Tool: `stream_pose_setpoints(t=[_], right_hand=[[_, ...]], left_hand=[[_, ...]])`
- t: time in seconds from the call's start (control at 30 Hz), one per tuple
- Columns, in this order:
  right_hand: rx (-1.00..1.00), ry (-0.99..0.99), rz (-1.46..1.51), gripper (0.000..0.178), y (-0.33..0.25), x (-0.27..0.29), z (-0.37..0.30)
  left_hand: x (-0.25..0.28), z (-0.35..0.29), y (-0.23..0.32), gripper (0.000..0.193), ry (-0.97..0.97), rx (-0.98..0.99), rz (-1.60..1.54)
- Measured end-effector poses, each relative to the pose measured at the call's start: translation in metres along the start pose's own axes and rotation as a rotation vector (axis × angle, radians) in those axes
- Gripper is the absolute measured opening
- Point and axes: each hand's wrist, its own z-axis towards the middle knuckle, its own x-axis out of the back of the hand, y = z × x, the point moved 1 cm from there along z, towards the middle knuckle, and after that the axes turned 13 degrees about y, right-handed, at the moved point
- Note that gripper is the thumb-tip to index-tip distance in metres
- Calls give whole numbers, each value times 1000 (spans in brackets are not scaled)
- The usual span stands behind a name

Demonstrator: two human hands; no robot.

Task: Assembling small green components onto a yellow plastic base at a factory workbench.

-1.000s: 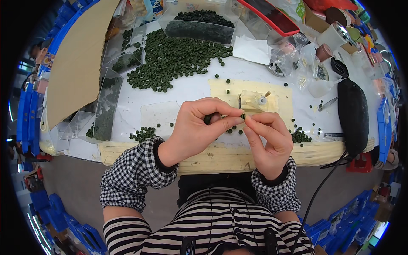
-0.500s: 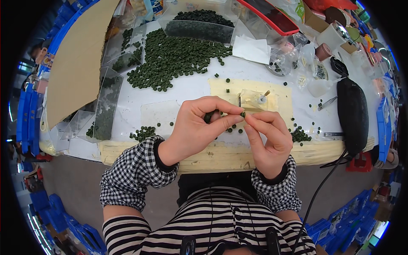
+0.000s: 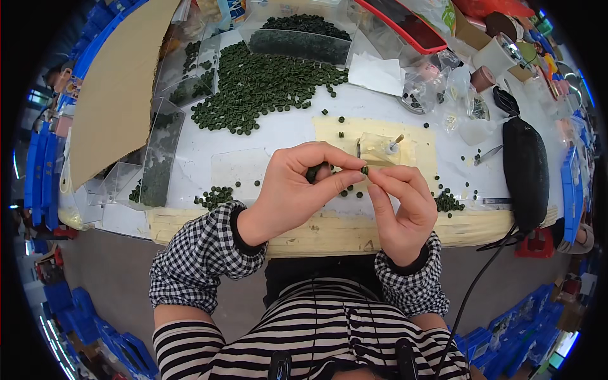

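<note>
My left hand [image 3: 292, 185] pinches a small round dark green piece [image 3: 365, 170] between thumb and index finger, over the table's near middle. More dark green pieces [image 3: 311, 173] show inside its curled fingers. From the right, my right hand [image 3: 405, 212] meets the pinched piece with its index fingertip; its thumb lies just below, and its other fingers are curled. Whether the thumb also touches the piece I cannot tell. Just beyond the hands stands a small pale block [image 3: 379, 147] with a short brown stick, on a cream-coloured sheet [image 3: 329, 129].
A large heap of green pieces [image 3: 253, 92] spreads at the back left, beside clear trays [image 3: 297, 45]. Small piles lie near the left forearm [image 3: 215, 197] and right hand [image 3: 448, 202]. A red-cased phone [image 3: 405, 24], black pouch [image 3: 527, 164], tweezers [image 3: 489, 154] and cardboard [image 3: 120, 82] surround the workspace.
The hands stay almost in place around the small piece. My right thumb has drawn slightly away to the right, and the view has shifted a little.
</note>
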Motion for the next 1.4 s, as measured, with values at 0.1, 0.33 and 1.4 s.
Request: stream_pose_setpoints(t=[0.1,0.33,1.4], right_hand=[[5,3,-3,24,0,0,0],[13,-17,-3,30,-1,2,0],[4,-32,6,30,4,1,-2]], left_hand=[[1,0,4,18,-12,30,22],[1,2,1,18,-13,88,-45],[7,6,5,19,-67,-137,124]])
